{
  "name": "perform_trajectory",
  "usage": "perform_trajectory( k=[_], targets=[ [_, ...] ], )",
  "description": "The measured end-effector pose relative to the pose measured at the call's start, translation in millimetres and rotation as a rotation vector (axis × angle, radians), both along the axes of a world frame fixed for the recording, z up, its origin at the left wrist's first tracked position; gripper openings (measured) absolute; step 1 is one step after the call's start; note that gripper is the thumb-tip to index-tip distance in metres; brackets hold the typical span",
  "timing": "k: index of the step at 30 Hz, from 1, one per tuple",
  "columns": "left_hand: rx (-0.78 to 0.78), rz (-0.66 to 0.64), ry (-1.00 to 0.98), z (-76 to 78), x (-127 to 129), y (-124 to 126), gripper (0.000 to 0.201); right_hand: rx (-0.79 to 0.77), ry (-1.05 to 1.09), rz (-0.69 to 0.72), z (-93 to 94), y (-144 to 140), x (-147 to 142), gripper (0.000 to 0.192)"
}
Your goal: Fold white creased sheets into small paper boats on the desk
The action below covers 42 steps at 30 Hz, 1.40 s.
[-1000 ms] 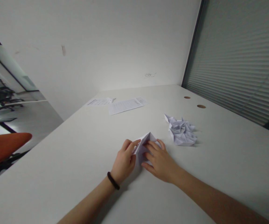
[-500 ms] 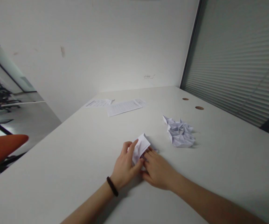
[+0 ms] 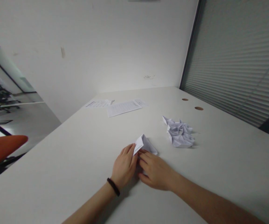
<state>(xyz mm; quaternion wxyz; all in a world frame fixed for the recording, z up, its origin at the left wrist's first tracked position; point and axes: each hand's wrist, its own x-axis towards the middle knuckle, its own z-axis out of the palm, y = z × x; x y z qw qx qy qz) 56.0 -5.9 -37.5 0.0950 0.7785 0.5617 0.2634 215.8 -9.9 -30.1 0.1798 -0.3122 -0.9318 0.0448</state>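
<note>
A small folded white paper (image 3: 146, 145) lies on the white table (image 3: 78, 161), its far corner raised into a point. My left hand (image 3: 124, 166), with a dark band on the wrist, presses the paper's near left edge with its fingertips. My right hand (image 3: 155, 170) lies flat beside it, fingers on the paper's near right part. The two hands touch each other over the paper's near edge, which they hide.
A pile of several folded white paper pieces (image 3: 179, 135) sits to the right of the hands. Printed sheets (image 3: 120, 107) lie at the far side. Two round holes (image 3: 198, 108) mark the table near the window blind. An orange chair (image 3: 1, 149) stands at the left.
The raised flap of the paper has been folded down lower and flatter. Both hands have drawn slightly nearer to me and closer together on the paper's near edge.
</note>
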Motion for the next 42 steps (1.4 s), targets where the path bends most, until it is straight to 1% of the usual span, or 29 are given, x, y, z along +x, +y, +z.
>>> perform_trajectory(
  k=[4, 7, 11, 16, 18, 21, 22, 23, 25, 27, 29, 32, 34, 36, 39, 41, 42],
  targets=[
    [0.0, -0.056, -0.131, -0.9, 0, -1, 0.042, -0.034, -0.025, -0.019, 0.3, 0, 0, 0.038],
    [-0.001, -0.16, -0.206, 1.5, 1, -4, 0.043, -0.056, 0.011, -0.049, -2.7, 1, 1, 0.048],
    [-0.033, -0.237, -0.235, 6.1, 3, -9, 0.043, -0.069, 0.048, -0.069, -5.8, 0, 2, 0.058],
    [-0.081, -0.3, -0.222, 10.8, 6, -12, 0.045, -0.049, 0.092, -0.082, -7.9, 1, 3, 0.058],
    [-0.067, -0.302, -0.214, 11.7, 7, -12, 0.052, -0.026, 0.112, -0.072, -8.7, 2, 4, 0.055],
    [-0.036, -0.272, -0.218, 12.3, 8, -13, 0.072, 0.014, 0.146, -0.016, -7.6, 4, 4, 0.051],
    [-0.036, -0.259, -0.223, 12.4, 7, -13, 0.076, 0.022, 0.152, -0.006, -6.5, 4, 4, 0.05],
    [-0.038, -0.248, -0.231, 12.5, 7, -13, 0.076, 0.025, 0.151, -0.004, -5.1, 4, 3, 0.051],
    [-0.049, -0.24, -0.254, 12.6, 6, -12, 0.068, 0.019, 0.131, -0.009, -2.8, 3, 3, 0.056],
    [-0.051, -0.255, -0.289, 12.5, 5, -10, 0.058, -0.003, 0.105, -0.011, -2.2, 2, 2, 0.059],
    [-0.042, -0.292, -0.33, 12.3, 4, -9, 0.054, -0.041, 0.093, -0.016, -3.8, 1, 1, 0.06],
    [-0.022, -0.357, -0.369, 11.8, 4, -8, 0.053, -0.132, 0.126, -0.046, -7.8, 1, 1, 0.061],
    [-0.028, -0.362, -0.369, 10.6, 4, -8, 0.056, -0.198, 0.161, -0.066, -9.0, 2, 1, 0.06],
    [-0.036, -0.317, -0.348, 8.5, 3, -6, 0.062, -0.235, 0.169, -0.083, -8.5, 4, 3, 0.053],
    [-0.002, -0.226, -0.264, 5.4, -2, -1, 0.068, -0.225, 0.108, -0.124, -6.5, 5, 6, 0.038],
    [0.05, -0.211, -0.156, 5.3, -6, 2, 0.067, -0.217, 0.059, -0.155, -5.4, 6, 8, 0.034],
    [0.078, -0.224, -0.092, 6.1, -8, 3, 0.066, -0.219, 0.041, -0.165, -4.9, 7, 10, 0.033]
  ],
)
